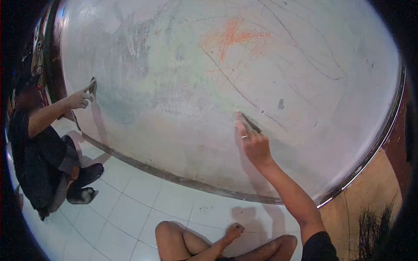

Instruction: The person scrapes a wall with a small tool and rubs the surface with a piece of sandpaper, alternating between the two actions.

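Note:
My right hand (254, 141), with a ring on one finger, is raised against the pale wall (187, 130). It grips a thin dark flat tool (251, 123), whose edge lies close to the wall surface. Pencil-like lines and an orange scribble (233, 37) mark the wall above it. Low down, near my bent knees, my left hand (235, 231) has its fingers curled in; what they hold, if anything, is too small to make out.
At the left a co-worker (37, 152) in dark clothes squats and holds a tool (92, 85) to the wall. White floor tiles (130, 209) run below the dark wall base. A brown surface (365, 195) with black marks stands at the right.

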Tool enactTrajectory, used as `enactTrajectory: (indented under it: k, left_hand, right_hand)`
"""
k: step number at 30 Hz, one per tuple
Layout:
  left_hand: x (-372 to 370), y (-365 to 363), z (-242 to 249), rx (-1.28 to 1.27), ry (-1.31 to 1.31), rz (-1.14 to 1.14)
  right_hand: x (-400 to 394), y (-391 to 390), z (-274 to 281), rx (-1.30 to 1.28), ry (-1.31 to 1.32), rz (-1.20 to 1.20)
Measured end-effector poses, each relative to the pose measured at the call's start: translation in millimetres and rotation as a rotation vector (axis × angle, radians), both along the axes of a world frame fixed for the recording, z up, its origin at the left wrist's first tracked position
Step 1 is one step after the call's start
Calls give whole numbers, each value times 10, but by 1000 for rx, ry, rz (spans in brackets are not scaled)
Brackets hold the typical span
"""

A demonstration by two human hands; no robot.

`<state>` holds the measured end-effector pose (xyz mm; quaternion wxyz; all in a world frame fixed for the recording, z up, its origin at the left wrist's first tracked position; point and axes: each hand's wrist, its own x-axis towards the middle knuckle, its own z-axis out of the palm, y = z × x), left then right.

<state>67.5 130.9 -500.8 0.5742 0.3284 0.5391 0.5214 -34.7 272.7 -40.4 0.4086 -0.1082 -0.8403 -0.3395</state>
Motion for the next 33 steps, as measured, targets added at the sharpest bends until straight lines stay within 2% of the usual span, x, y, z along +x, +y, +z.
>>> enactTrajectory:
  k: [1, 4, 7, 10, 13, 17, 19, 21, 23, 25, 28, 30, 31, 33]
  left_hand:
    - [-4, -6, -148, -22, 53, -12]
    - [-196, -111, 361, -15, -13, 9]
    - [-190, -178, 576, 167, -119, 66]
    - [-64, -123, 348, -56, -22, -34]
    - [-98, -117, 140, 367, 94, -55]
    - [-110, 27, 465, 154, 241, -49]
    - [-73, 17, 276, 55, 242, -53]
    - [148, 36, -385, 268, 417, -46]
    - [129, 107, -454, 342, 485, -19]
    - [78, 84, -146, 266, 437, 12]
    - [-41, 93, 176, -84, 101, -194]
    - [24, -13, 348, 15, 192, -166]
    - [-13, -56, 406, 62, 242, -150]
    - [-31, -46, 21, 370, 215, -144]
  right_hand:
    - [63, -1, -36, -4, 17, 2]
    - [243, -6, -154, -51, -39, -109]
    - [34, -70, 0, -92, -37, -112]
    - [80, 12, 34, -12, -28, -123]
    - [348, 8, -48, -7, -72, -106]
    - [127, 8, 51, -26, -93, -155]
    - [157, -21, 80, -54, -90, -163]
    - [257, -35, 13, -75, -78, -144]
    - [456, -4, -106, -66, -64, -101]
    - [435, 16, -73, -84, -96, -111]
    - [289, -37, 85, -94, -137, -175]
    - [235, -20, 141, -96, -171, -219]
    - [306, -7, 175, -63, -120, -112]
    - [512, -11, 92, -62, -131, -154]
